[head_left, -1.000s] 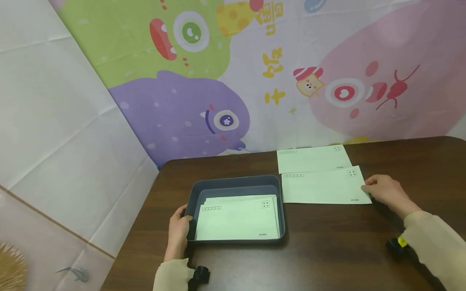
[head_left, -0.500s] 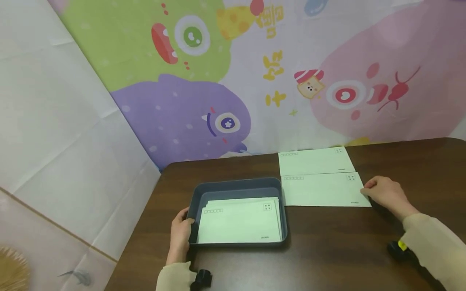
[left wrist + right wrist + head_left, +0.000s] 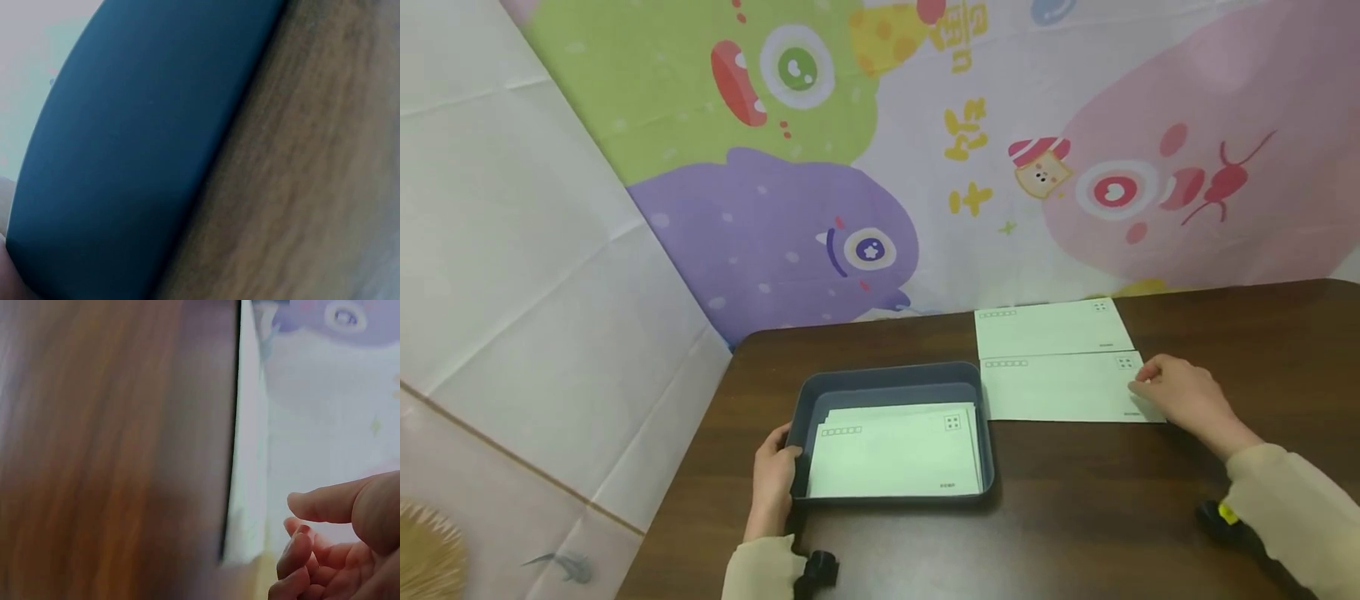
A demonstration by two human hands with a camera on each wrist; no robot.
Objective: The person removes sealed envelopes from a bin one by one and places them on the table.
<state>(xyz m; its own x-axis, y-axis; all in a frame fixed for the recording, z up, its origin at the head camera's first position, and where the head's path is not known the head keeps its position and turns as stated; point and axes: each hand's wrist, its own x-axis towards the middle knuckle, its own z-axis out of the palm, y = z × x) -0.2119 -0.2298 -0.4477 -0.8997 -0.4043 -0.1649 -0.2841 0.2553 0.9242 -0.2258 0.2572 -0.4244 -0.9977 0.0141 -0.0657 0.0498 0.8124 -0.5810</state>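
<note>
My left hand [image 3: 773,475] grips the left wall of a dark grey tray [image 3: 891,375], thumb over the rim. Inside the tray lies a stack of pale envelopes [image 3: 895,458], the top one face up. Two more envelopes lie to the right of the tray, one behind the other: a far envelope [image 3: 1048,329] and a near envelope [image 3: 1063,390]. My right hand [image 3: 1187,396] hovers over the right end of the near envelope. In the right wrist view its thumb [image 3: 325,503] and loosely bent fingers stand apart with nothing between them.
The dark wooden table [image 3: 1075,508] ends at the back against a cartoon-printed cloth [image 3: 985,258]. A white panelled wall [image 3: 535,250] rises at the left. The far envelope lies along the table's back edge.
The near envelope has shifted slightly towards me, so its overlap on the far one is gone. My right hand has let go of its edge and moved a little left over it.
</note>
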